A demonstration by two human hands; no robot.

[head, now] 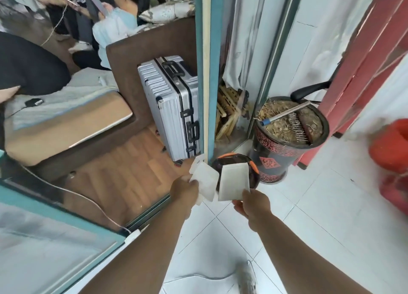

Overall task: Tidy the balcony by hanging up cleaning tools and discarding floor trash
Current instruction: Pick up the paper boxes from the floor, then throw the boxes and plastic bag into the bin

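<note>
**Holding two scraps of white paper over the bin**

Pinching one white paper piece (204,181) at its near edge, the left hand (184,188) holds it up; the right hand (251,203) pinches the other sheet (234,181) likewise. Both look light, limp and easily creased, so an edge grip suffices. Just beyond the fingertips sits a dark bin (237,161) with an orange rim, its contents hidden. Farther right, a black drum (280,154) holds dry straw.

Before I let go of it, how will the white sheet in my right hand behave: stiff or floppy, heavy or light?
The white sheet probably is fairly stiff: held only at its lower edge by the right hand, it stands up flat without drooping. It seems light, since a fingertip grip carries it. Released over the black bin, it may flutter rather than drop straight.
</note>
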